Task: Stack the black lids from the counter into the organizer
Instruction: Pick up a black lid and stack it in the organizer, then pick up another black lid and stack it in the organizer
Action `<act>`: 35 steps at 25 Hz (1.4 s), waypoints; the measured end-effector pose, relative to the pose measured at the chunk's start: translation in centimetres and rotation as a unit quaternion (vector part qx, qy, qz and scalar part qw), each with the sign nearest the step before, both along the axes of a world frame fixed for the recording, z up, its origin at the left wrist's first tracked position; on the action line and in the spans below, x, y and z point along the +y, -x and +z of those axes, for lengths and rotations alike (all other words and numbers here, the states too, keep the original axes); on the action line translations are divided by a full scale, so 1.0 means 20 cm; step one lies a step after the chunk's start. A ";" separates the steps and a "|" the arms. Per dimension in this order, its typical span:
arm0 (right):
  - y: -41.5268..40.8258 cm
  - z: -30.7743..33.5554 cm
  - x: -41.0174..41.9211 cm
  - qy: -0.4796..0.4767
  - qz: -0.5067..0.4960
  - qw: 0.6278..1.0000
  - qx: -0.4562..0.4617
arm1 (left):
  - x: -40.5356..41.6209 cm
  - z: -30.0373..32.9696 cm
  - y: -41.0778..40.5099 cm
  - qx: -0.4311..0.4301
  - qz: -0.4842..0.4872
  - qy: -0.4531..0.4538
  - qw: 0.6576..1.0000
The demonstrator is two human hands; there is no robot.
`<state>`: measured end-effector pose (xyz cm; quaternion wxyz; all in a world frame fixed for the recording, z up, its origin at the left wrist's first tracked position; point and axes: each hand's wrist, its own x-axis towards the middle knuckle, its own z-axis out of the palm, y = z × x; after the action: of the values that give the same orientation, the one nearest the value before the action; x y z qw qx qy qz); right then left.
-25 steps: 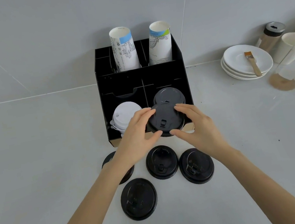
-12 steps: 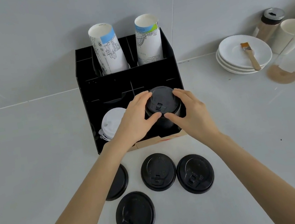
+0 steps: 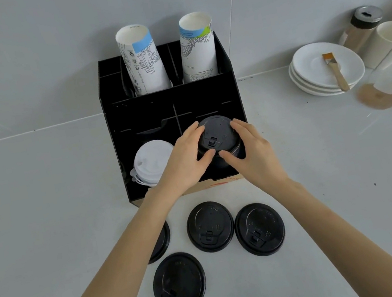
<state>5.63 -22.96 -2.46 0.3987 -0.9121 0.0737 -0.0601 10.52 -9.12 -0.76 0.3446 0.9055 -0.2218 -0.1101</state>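
The black lid (image 3: 216, 136) sits on the lid stack in the organizer's (image 3: 172, 105) front right compartment, pinched between the left hand (image 3: 186, 160) at 9 o'clock and the right hand (image 3: 252, 151) at 3 o'clock. Four lids (image 3: 210, 226) wait on the tabletop (image 3: 47, 225) at 6 o'clock, about equally near both hands.

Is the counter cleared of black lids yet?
No: four round black plastic lids lie on the grey counter before the black organizer.

Bright, even light; wide-angle edges.
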 end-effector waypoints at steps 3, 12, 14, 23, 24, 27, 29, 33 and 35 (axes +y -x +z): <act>0.02 0.02 0.00 0.002 0.012 1.000 0.008 | 0.01 0.02 0.03 -0.006 0.002 0.007 1.000; 0.25 0.08 0.10 -0.011 0.077 0.996 -0.054 | 0.22 0.07 0.24 -0.034 0.014 0.049 0.998; 0.33 0.02 0.13 0.003 0.110 0.993 -0.036 | 0.26 0.05 0.31 -0.032 0.008 0.048 0.998; 0.51 -0.18 0.19 0.067 0.179 0.974 0.123 | 0.36 -0.22 0.55 0.061 -0.009 -0.062 0.996; 0.51 -0.19 0.20 0.074 0.183 0.973 0.121 | 0.36 -0.24 0.56 0.068 -0.011 -0.073 0.995; 0.51 -0.22 0.20 0.093 0.183 0.972 0.111 | 0.37 -0.26 0.58 0.077 -0.024 -0.093 0.992; 0.51 -0.22 0.20 0.095 0.179 0.973 0.110 | 0.37 -0.27 0.58 0.077 -0.029 -0.102 0.991; 0.52 -0.22 0.20 0.084 0.169 0.976 0.105 | 0.37 -0.26 0.58 0.072 -0.028 -0.097 0.992; 0.52 -0.21 0.20 0.074 0.164 0.978 0.102 | 0.37 -0.25 0.58 0.069 -0.025 -0.088 0.993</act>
<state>-4.72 -18.89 -6.62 0.3245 -0.9402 -0.0414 0.0946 -1.01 -1.80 -5.85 0.2755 0.9165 -0.2099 -0.2005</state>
